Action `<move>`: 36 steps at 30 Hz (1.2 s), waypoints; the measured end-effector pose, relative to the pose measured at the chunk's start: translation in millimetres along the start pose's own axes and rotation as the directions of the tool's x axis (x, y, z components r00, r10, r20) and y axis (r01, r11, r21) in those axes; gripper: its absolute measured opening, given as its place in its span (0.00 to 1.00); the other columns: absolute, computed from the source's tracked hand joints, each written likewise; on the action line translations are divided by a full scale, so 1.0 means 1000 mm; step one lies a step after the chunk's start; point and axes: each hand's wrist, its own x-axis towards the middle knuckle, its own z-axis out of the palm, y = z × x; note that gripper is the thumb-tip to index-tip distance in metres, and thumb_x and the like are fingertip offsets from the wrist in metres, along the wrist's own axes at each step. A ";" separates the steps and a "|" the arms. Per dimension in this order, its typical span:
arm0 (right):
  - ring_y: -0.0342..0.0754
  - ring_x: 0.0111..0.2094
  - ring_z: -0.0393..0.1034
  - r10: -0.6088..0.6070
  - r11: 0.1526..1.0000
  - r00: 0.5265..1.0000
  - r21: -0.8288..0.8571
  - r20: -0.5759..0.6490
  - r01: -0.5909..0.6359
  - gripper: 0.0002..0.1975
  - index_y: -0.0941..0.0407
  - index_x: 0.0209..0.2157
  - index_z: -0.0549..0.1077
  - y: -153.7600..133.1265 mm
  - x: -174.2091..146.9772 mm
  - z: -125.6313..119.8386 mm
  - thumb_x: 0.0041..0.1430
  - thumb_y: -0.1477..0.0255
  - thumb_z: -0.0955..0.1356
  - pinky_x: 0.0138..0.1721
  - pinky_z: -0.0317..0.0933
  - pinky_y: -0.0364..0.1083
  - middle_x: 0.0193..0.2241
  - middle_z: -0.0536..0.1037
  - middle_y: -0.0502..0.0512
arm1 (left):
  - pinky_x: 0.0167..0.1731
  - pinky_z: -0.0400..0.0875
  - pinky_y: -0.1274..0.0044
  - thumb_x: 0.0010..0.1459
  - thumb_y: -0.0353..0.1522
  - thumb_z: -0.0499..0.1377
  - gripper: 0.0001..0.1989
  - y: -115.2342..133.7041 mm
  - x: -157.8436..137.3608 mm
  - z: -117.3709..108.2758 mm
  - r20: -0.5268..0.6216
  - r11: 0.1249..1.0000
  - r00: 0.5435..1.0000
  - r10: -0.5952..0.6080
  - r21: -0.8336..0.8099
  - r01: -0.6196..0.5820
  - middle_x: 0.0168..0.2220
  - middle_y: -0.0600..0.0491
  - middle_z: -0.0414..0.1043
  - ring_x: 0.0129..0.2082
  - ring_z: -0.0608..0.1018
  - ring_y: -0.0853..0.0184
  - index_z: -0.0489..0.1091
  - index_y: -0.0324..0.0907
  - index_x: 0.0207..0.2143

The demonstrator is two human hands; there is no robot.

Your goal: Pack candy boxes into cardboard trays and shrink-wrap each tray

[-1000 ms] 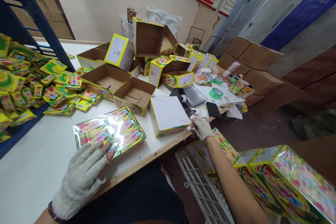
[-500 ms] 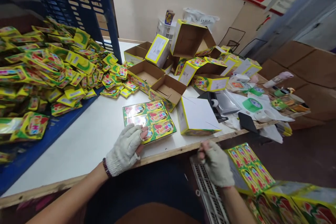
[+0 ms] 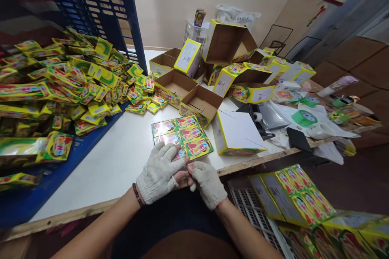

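A flat pack of small yellow-green boxes [image 3: 191, 132] lies on the white table, its boxes side by side with a shiny top. My left hand [image 3: 161, 172], in a white glove with bare fingertips, is closed on the pack's near left corner, fingers over the top and thumb at the front edge. Against its fingertips, my right hand [image 3: 209, 182] is closed in a pinch at the same front edge. It wears a matching glove, and what it pinches is hidden. Just right of the pack stands a closed carton with a white panel [image 3: 238, 129].
Loose small boxes [image 3: 91, 77] are heaped at left beside a blue slatted crate [image 3: 121, 16]. Open cartons [image 3: 202, 103] crowd behind the pack. Green tape [image 3: 304, 118] lies at right. Filled cartons [image 3: 306, 194] are stacked low at right, past the wooden table edge [image 3: 255, 162].
My right hand has moved left from beyond the table edge to meet my left fingertips at the pack. My left hand stays on the pack. The view has shifted slightly.
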 end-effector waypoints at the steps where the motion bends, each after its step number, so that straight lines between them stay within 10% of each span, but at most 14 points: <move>1: 0.38 0.16 0.62 0.022 0.998 1.000 0.057 0.020 -0.023 0.19 0.56 0.25 0.71 0.003 0.000 -0.002 0.48 0.53 0.72 0.17 0.55 0.38 0.17 0.71 0.47 | 0.50 0.62 0.59 0.62 0.41 0.53 0.15 0.002 0.003 0.003 -0.039 0.999 0.998 -0.040 0.001 0.040 0.47 0.45 0.71 0.48 0.71 0.55 0.75 0.48 0.45; 8: 0.44 0.21 0.72 0.264 0.938 0.963 0.250 -0.060 -0.242 0.28 0.54 0.35 0.64 0.007 0.002 -0.025 0.46 0.45 0.71 0.19 0.65 0.41 0.26 0.76 0.52 | 0.42 0.65 0.65 0.57 0.32 0.60 0.04 0.015 0.012 0.016 -0.159 0.991 0.983 -0.087 0.090 0.102 0.41 0.47 0.74 0.42 0.73 0.58 0.75 0.44 0.33; 13: 0.45 0.18 0.70 0.252 0.960 0.963 0.147 -0.097 -0.236 0.28 0.54 0.39 0.62 -0.012 0.025 -0.036 0.52 0.45 0.68 0.16 0.65 0.43 0.22 0.73 0.48 | 0.38 0.69 0.69 0.63 0.40 0.52 0.17 -0.024 0.023 -0.016 -0.072 0.982 0.980 -0.185 -0.059 0.180 0.36 0.48 0.72 0.37 0.74 0.63 0.74 0.37 0.39; 18: 0.43 0.17 0.69 0.130 0.991 0.988 0.022 -0.082 -0.129 0.20 0.55 0.35 0.64 -0.032 0.057 -0.031 0.55 0.53 0.68 0.16 0.64 0.40 0.20 0.72 0.47 | 0.53 0.68 0.64 0.65 0.40 0.46 0.22 -0.086 0.018 -0.018 -0.066 0.977 0.976 -0.209 0.018 0.211 0.50 0.44 0.71 0.55 0.71 0.56 0.72 0.38 0.50; 21: 0.41 0.16 0.67 -0.066 0.973 0.983 -0.229 -0.173 0.025 0.13 0.54 0.34 0.63 -0.051 0.059 -0.050 0.56 0.59 0.67 0.15 0.59 0.39 0.21 0.72 0.46 | 0.52 0.70 0.64 0.66 0.39 0.46 0.21 -0.083 -0.013 -0.004 -0.113 0.960 0.958 -0.262 0.067 0.271 0.57 0.42 0.68 0.59 0.69 0.54 0.71 0.40 0.52; 23: 0.41 0.19 0.67 -0.304 0.895 0.907 -0.413 -0.290 0.168 0.10 0.53 0.34 0.65 -0.067 0.053 -0.084 0.56 0.62 0.66 0.18 0.59 0.40 0.23 0.73 0.48 | 0.53 0.69 0.61 0.65 0.37 0.47 0.20 -0.066 -0.041 0.004 -0.133 0.964 0.963 -0.236 0.092 0.249 0.60 0.43 0.65 0.62 0.65 0.50 0.69 0.42 0.54; 26: 0.46 0.32 0.70 -0.597 0.752 0.597 -0.632 -0.536 0.185 0.10 0.54 0.36 0.68 -0.088 0.038 -0.164 0.55 0.63 0.65 0.32 0.64 0.44 0.33 0.76 0.55 | 0.50 0.71 0.63 0.63 0.37 0.50 0.23 -0.041 -0.078 0.013 -0.206 0.979 0.964 -0.170 0.078 0.189 0.60 0.45 0.65 0.56 0.71 0.51 0.62 0.46 0.61; 28: 0.50 0.41 0.68 -0.566 0.785 0.447 -0.618 -0.693 0.036 0.10 0.55 0.35 0.69 -0.096 0.031 -0.218 0.54 0.64 0.64 0.38 0.62 0.46 0.37 0.76 0.58 | 0.47 0.73 0.65 0.62 0.36 0.53 0.27 -0.029 -0.091 0.018 -0.236 0.986 0.962 -0.140 0.053 0.157 0.60 0.45 0.66 0.51 0.75 0.54 0.58 0.48 0.64; 31: 0.51 0.36 0.69 -0.452 0.836 0.533 -0.549 -0.715 -0.027 0.12 0.56 0.26 0.71 -0.096 0.034 -0.273 0.52 0.60 0.66 0.33 0.62 0.46 0.31 0.76 0.59 | 0.43 0.74 0.69 0.61 0.32 0.55 0.30 -0.021 -0.093 0.025 -0.249 0.995 0.966 -0.068 0.047 0.083 0.56 0.46 0.70 0.46 0.78 0.58 0.55 0.50 0.65; 36: 0.47 0.29 0.67 -0.389 0.865 0.665 -0.501 -0.638 0.026 0.16 0.57 0.25 0.74 -0.088 0.048 -0.296 0.42 0.57 0.70 0.28 0.59 0.43 0.26 0.76 0.54 | 0.36 0.72 0.72 0.58 0.27 0.57 0.29 -0.018 -0.084 0.023 -0.286 0.992 0.958 0.038 0.127 -0.002 0.45 0.48 0.78 0.37 0.79 0.62 0.60 0.48 0.63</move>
